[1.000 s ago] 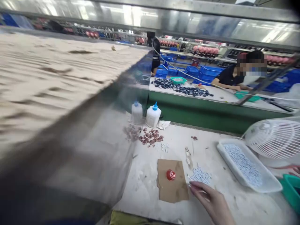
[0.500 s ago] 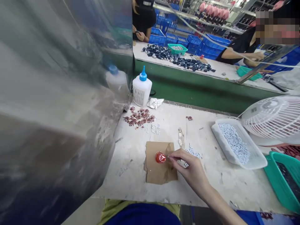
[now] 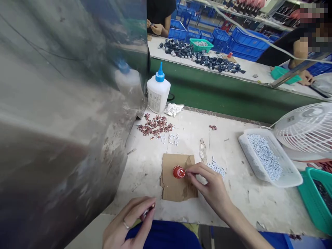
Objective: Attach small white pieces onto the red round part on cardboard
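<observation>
While the glossy, round red dish (image 3: 178, 172) faces up on torn cardboard (image 3: 171, 191), whose long axis runs away from the person, the right hand (image 3: 211, 181) pinches a barely visible sliver (image 3: 185, 171) at its rim; left of the cardboard, the left hand (image 3: 129, 221) pinches a dark-and-white piece (image 3: 147, 210).

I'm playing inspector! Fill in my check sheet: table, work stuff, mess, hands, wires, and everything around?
Surface: pale worktop, stained.
Work things: round red piece on torn cardboard; loose white bits beside it; more in a white tray.
Clutter: crumpled white tissue beside the blue-capped bottle; brown pieces scattered in front.
Left hand: pinches a small dark-and-white piece.
Right hand: fingertips together at the red piece's edge; anything between them is too small to tell.
Cables: pale cord crossing upper right.
Surroundings: white fan, right; metal panel, left; co-workers beyond a green partition.
</observation>
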`<state>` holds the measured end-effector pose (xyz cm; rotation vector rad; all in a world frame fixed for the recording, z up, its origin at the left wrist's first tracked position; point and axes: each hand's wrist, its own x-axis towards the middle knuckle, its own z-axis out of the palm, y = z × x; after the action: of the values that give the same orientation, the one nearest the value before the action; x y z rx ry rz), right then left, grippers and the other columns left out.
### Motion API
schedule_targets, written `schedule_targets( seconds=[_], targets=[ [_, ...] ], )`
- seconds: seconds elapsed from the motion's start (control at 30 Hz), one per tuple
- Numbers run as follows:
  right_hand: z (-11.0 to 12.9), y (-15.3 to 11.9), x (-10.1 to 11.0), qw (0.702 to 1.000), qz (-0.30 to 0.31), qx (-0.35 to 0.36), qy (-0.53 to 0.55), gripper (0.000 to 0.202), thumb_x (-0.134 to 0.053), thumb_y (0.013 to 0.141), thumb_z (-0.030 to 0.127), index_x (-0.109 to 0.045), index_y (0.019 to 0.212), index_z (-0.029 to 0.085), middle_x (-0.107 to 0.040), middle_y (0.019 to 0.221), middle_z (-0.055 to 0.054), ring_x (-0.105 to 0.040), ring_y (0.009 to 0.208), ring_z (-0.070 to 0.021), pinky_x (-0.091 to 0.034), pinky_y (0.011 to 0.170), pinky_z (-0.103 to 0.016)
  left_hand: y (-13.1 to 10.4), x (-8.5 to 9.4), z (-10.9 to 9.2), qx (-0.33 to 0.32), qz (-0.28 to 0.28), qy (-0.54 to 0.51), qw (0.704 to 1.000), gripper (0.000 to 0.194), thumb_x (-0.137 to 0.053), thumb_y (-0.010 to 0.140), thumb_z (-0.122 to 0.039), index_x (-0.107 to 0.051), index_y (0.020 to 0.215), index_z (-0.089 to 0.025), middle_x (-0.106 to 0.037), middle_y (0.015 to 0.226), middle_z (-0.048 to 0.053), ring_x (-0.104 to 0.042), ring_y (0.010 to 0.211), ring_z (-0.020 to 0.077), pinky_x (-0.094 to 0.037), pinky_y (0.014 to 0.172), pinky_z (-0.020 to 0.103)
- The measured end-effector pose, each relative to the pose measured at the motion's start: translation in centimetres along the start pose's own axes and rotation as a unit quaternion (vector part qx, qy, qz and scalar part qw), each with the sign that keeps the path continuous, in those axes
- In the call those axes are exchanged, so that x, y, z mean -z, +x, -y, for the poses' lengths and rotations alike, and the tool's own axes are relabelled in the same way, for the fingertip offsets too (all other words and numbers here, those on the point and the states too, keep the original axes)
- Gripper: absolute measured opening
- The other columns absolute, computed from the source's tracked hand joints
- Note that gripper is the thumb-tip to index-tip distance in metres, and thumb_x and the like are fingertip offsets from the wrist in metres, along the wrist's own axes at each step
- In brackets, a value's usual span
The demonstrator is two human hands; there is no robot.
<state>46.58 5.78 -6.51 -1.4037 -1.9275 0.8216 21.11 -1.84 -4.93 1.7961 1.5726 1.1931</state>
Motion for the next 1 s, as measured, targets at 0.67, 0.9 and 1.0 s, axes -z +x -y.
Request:
schedule_targets(
  seconds=[0.67, 0.9, 1.0],
  targets=[
    [6.7, -1.7, 1.2, 0.982, -0.029, 0.033, 0.185, 0.024, -0.068, 0.091, 0.004, -0.078, 0.100, 0.024, -0.080, 0.091, -0.005, -0.077, 0.085, -0.0203, -0.064, 0.074, -0.032, 2.8, -2.4, -1.4, -0.082, 0.056, -0.092, 0.991, 0.025, -0.070, 0.092, -0.010, -0.066, 0.112, -0.025, -0.079, 0.101, -0.007, -0.077, 0.088, 0.0048, -0.060, 0.088, 0.009],
    [6.9, -1.3, 0.7, 0.976, -0.023, 0.011, 0.215, 0.020, -0.068, 0.092, 0.007, -0.078, 0.097, 0.023, -0.080, 0.086, -0.005, -0.075, 0.076, -0.0188, -0.063, 0.067, -0.031, 2.8, -2.6, -1.4, -0.084, 0.070, -0.106, 0.988, 0.025, -0.070, 0.092, -0.010, -0.067, 0.111, -0.026, -0.079, 0.102, -0.007, -0.077, 0.089, 0.0059, -0.063, 0.087, 0.012],
    [6.8, -1.3, 0.7, 0.976, -0.013, 0.011, 0.217, 0.022, -0.068, 0.092, 0.005, -0.079, 0.099, 0.023, -0.079, 0.088, -0.005, -0.075, 0.078, -0.0182, -0.062, 0.069, -0.030, 2.8, -2.5, -1.3, -0.085, 0.071, -0.104, 0.988, 0.027, -0.071, 0.090, -0.009, -0.067, 0.111, -0.026, -0.079, 0.103, -0.007, -0.077, 0.089, 0.0055, -0.062, 0.088, 0.011]
  ],
)
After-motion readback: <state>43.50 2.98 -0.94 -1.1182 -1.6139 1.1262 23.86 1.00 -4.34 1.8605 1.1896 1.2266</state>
